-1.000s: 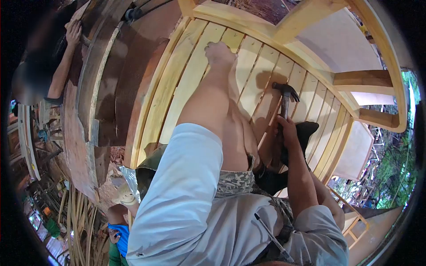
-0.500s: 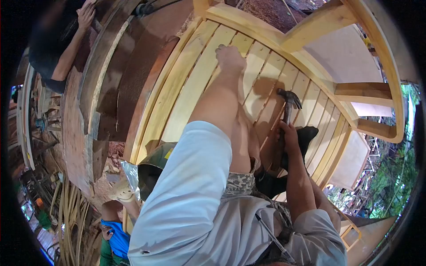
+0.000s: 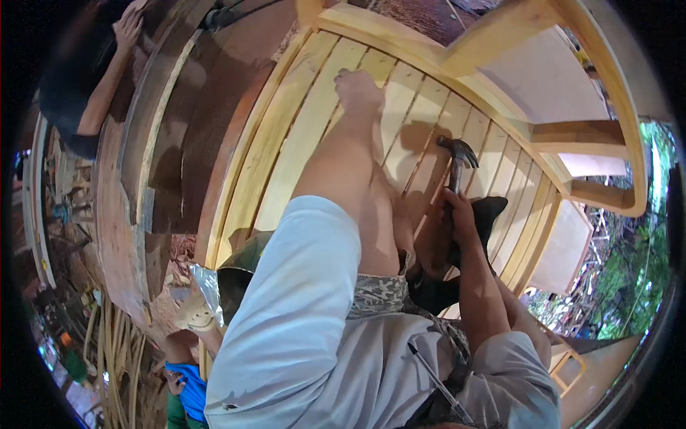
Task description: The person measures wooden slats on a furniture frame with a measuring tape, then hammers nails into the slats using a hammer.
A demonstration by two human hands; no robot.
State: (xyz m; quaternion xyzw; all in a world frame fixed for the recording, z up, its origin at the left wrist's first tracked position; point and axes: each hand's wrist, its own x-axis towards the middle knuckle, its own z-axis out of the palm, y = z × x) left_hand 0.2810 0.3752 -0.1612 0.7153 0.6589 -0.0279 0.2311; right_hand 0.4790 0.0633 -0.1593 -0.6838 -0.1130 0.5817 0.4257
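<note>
Grips a claw hammer [image 3: 455,147] in the right hand [image 3: 461,214], closed around the handle over the pale slats [image 3: 325,100] of a wooden frame [image 3: 400,32]. Holds the hammer with its long axis running mostly away from the body, head at the far end, claw to the right, striking face toward the left-hand side. Reaches farther out with the left hand [image 3: 359,91], fingers bent, at or just above the slats, to the left of the hammer head and well apart from it. Cannot tell from this angle how far open, or whether holding anything. Keeps the tool with the right hand, by far the nearer of the two. Crouches or sits near a dark-covered foot [image 3: 491,211], just beside the right hand. Seen at upper left, beyond rough boards [image 3: 114,222]: another person's hand [image 3: 128,27].
</note>
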